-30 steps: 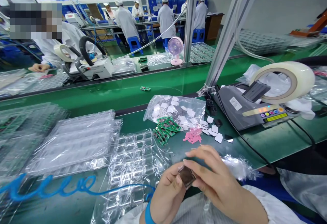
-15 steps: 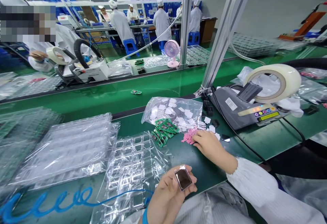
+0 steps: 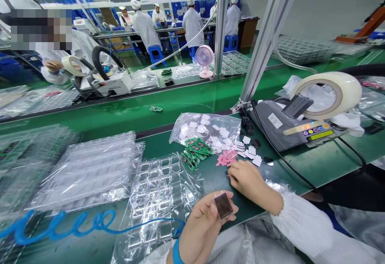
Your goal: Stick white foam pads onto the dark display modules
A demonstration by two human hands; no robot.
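My left hand [image 3: 207,220], a blue strap at its wrist, holds a small square part [image 3: 223,206] with a dark face and clear rim between thumb and fingers. My right hand [image 3: 246,177] is closed just in front of a pile of pink pieces [image 3: 226,158]. A bit of pink shows at its fingertips, so a small pink piece appears pinched there. Left of the pile lie several green circuit boards [image 3: 194,151]. White square pieces [image 3: 250,151] are scattered to its right, and more fill a clear bag [image 3: 207,129] behind.
A tape dispenser [image 3: 275,129] with a large roll stands at the right, its black cable trailing forward. Clear compartment trays [image 3: 159,191] and a tray stack [image 3: 87,171] occupy the left. A coiled blue cord [image 3: 72,228] crosses the front. Beyond the green conveyor [image 3: 126,113] are co-workers.
My right hand has drawn back from the pink pile toward me, with pink at its fingertips. My left hand still holds the square part, which has turned slightly. The whole view has shifted a little.
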